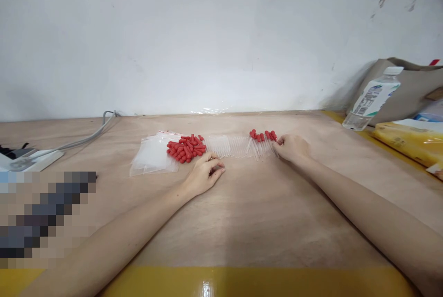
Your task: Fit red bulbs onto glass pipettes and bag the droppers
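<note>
A pile of red rubber bulbs (187, 149) lies left of centre, partly over some clear zip bags (152, 156). To its right runs a row of thin clear dropper tubes (221, 145). Several droppers with red bulbs fitted (258, 137) lie at the row's right end. My left hand (206, 172) rests on the table in front of the bulb pile, fingers loosely bent and thumb apart, with nothing visible in it. At the right end of the row, my right hand (290, 147) has thumb and fingertips pinched on a dropper; its grip is partly hidden.
A plastic bottle (372, 98) leans at the right beside a grey-brown bag (411, 85) and a yellow package (411, 138). Grey cables (93, 136) run to a white power strip (38, 161) at left. A pale wall (207, 38) stands behind the table.
</note>
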Demonstrator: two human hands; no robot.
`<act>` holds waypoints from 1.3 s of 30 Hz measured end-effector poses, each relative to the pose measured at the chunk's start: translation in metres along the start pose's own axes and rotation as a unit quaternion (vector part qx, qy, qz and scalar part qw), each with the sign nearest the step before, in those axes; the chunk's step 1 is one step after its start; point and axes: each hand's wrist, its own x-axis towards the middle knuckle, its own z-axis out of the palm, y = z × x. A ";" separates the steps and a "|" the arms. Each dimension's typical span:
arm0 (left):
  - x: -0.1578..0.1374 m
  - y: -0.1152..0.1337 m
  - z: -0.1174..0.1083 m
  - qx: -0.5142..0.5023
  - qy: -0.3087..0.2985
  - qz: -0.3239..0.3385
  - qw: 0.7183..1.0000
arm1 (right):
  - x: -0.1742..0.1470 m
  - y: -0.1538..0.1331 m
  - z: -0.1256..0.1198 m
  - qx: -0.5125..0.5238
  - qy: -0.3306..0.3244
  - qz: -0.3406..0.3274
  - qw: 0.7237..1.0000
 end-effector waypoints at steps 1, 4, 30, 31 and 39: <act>0.000 0.000 0.000 0.000 0.000 -0.001 1.000 | -0.001 -0.001 -0.001 -0.008 -0.003 -0.008 1.000; 0.000 0.000 0.000 0.002 -0.002 -0.003 1.000 | -0.003 -0.005 -0.002 -0.042 -0.015 -0.021 0.999; 0.031 -0.012 -0.038 0.280 0.114 -0.106 0.947 | -0.015 -0.019 0.004 -0.012 -0.035 -0.042 0.998; 0.037 -0.016 -0.043 0.306 0.105 -0.125 0.938 | -0.015 -0.018 0.004 -0.022 -0.044 -0.043 0.998; 0.091 -0.047 -0.042 0.437 0.000 -0.238 0.868 | -0.013 -0.010 0.000 -0.045 -0.081 -0.041 0.995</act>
